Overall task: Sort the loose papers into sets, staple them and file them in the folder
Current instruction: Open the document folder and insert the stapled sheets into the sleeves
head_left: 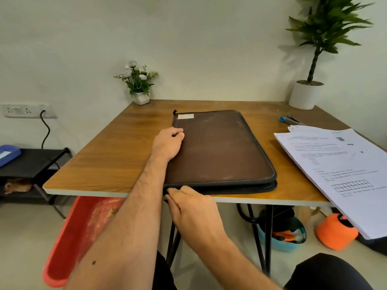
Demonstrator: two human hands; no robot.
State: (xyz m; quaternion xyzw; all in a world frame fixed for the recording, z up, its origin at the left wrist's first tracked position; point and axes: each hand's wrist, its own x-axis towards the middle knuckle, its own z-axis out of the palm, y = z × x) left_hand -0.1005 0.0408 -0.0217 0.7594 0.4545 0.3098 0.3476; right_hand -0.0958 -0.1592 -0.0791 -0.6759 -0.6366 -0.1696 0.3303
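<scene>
A dark brown zip folder (pixel 219 147) lies closed in the middle of the wooden table (pixel 117 155). My left hand (pixel 168 144) rests at its left edge with fingers curled onto the zip seam. My right hand (pixel 189 208) is at the folder's near left corner, fingertips against the zip edge; whether it pinches the zip pull is hidden. A stack of printed papers (pixel 337 170) lies at the right and overhangs the table's front edge. A blue stapler (pixel 290 120) sits behind the papers.
A small white pot of flowers (pixel 139 84) stands at the back left corner, a tall potted plant (pixel 305 93) at the back right. A red tub (pixel 83 233), an orange object (pixel 335 233) and a blue basket (pixel 282 237) sit on the floor beneath.
</scene>
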